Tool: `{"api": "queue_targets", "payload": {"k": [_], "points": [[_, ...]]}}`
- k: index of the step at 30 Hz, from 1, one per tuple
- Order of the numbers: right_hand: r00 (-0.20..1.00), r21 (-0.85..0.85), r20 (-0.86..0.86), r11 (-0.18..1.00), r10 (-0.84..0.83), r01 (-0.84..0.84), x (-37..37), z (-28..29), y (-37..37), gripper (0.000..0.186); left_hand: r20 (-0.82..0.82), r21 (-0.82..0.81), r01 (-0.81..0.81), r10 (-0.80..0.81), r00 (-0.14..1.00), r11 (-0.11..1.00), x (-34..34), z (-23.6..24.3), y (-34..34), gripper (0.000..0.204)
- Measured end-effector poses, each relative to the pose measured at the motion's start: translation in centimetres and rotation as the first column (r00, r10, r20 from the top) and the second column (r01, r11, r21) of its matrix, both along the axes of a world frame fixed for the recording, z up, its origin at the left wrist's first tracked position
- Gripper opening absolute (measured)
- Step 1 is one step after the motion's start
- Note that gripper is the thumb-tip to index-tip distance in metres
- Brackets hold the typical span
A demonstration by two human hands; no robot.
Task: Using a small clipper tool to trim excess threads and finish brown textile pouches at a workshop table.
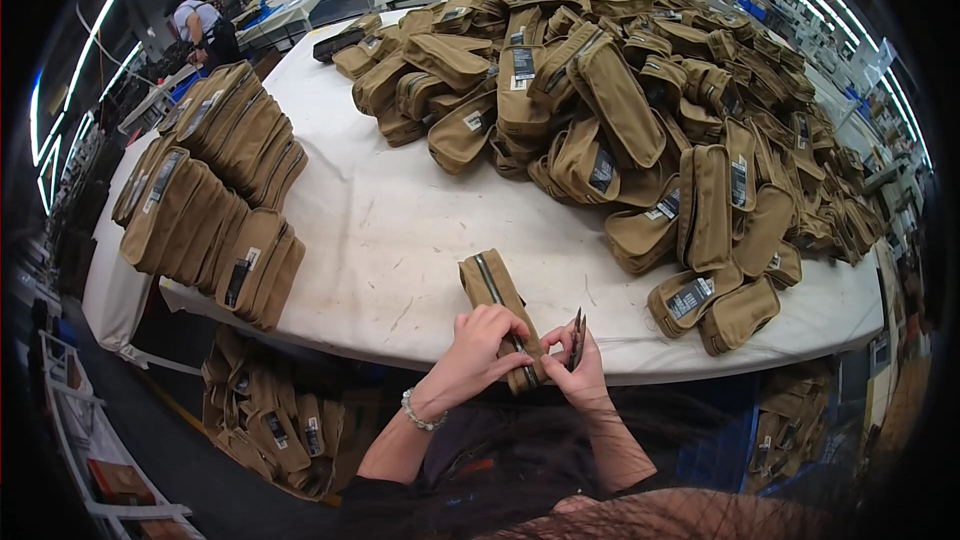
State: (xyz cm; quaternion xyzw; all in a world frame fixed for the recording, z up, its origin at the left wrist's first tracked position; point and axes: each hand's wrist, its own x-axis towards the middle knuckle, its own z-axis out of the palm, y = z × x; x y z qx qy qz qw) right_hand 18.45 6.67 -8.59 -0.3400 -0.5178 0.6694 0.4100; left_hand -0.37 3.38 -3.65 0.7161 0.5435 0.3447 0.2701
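Observation:
A tan fabric zip pouch [508,298] lies at the table's near edge, its dark zipper facing up. My left hand [478,348] is closed over the pouch's near half, fingers across the zipper. My right hand [582,372] is beside the pouch's near right corner, thumb and finger pinched at its edge. In that hand is a pair of dark thread snips [578,330], with their two pointed tips upward. Whether the pinching fingers hold a thread is too small to tell.
A big heap of similar tan pouches [615,105] covers the table's far right. Neat rows of pouches [195,210] stand at the left edge. Below the table is a box of pouches [275,420], and more pouches [785,430] lie low right. A person [205,25] bends at the far left.

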Motion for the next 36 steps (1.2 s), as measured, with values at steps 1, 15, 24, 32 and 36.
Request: {"api": "queue_targets", "payload": {"k": [1,15,24,32,36], "points": [[1.000,0.001,0.000,1.000,0.002,-0.002,0.0,0.0,0.0,0.031,-0.017,0.014,-0.022,0.022,1.000,1.000,0.1,-0.3,-0.1,0.024],[0.981,0.081,0.189,0.995,0.045,-0.061,0.6,0.8,0.4,0.025,-0.185,0.187,-0.050,0.085,0.979,0.981,0.8,-1.6,0.3,0.011],[0.764,0.545,0.634,0.770,-0.120,-0.332,3.2,6.5,4.3,0.026,-0.036,0.099,0.031,-0.027,0.999,0.995,0.0,-1.7,0.7,0.008],[0.634,0.580,0.770,0.488,-0.067,-0.652,2.9,8.1,6.5,0.022,-0.001,0.096,0.026,-0.026,1.000,0.995,0.1,-1.8,0.7,0.007],[0.622,0.544,0.783,0.471,0.012,-0.694,2.9,7.6,7.4,0.021,0.009,0.084,0.027,-0.028,1.000,0.996,-0.1,-1.8,0.8,0.007]]}}
